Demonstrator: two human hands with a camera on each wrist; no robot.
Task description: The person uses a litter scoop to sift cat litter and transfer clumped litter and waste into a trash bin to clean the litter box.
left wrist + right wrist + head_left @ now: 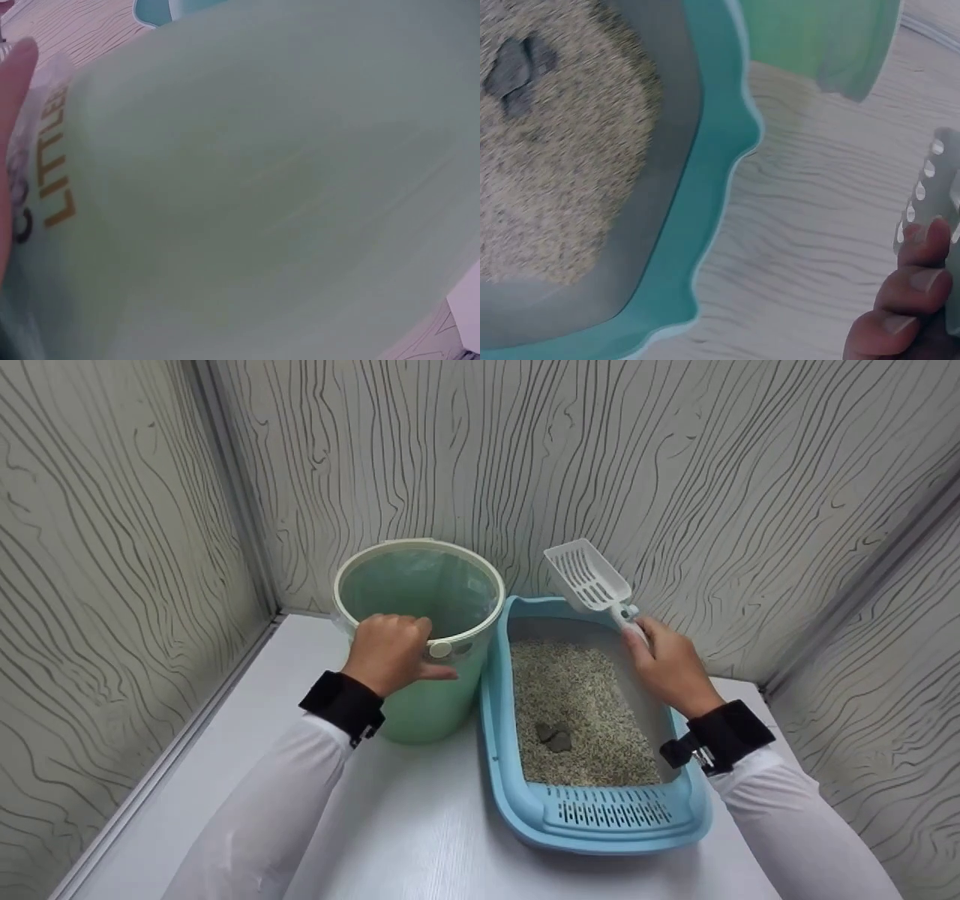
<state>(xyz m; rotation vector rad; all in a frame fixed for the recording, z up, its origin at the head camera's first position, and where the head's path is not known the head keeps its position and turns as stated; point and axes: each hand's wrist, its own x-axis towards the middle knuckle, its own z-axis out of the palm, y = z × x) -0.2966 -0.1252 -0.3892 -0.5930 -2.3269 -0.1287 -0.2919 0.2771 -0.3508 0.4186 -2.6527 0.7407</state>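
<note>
My left hand [390, 652] grips the near rim of a green bin [431, 712], fingers over the edge and thumb outside. A clear liner hangs inside the bin. In the left wrist view the bin's wall [247, 187], with printed letters, fills most of the picture. My right hand [671, 667] holds a white slotted litter scoop [600, 585] by its handle, raised over the far end of a blue litter box [499, 720]. The scoop's slotted head looks bare. Dark clumps [556, 737] lie on the grainy litter [577, 682] in the box.
The bin and litter box stand side by side on a white table [405, 825]. A wood-grain patterned wall [450, 450] rises close behind them, with more panels at left and right. The box's front lip has a slotted grate [615, 812].
</note>
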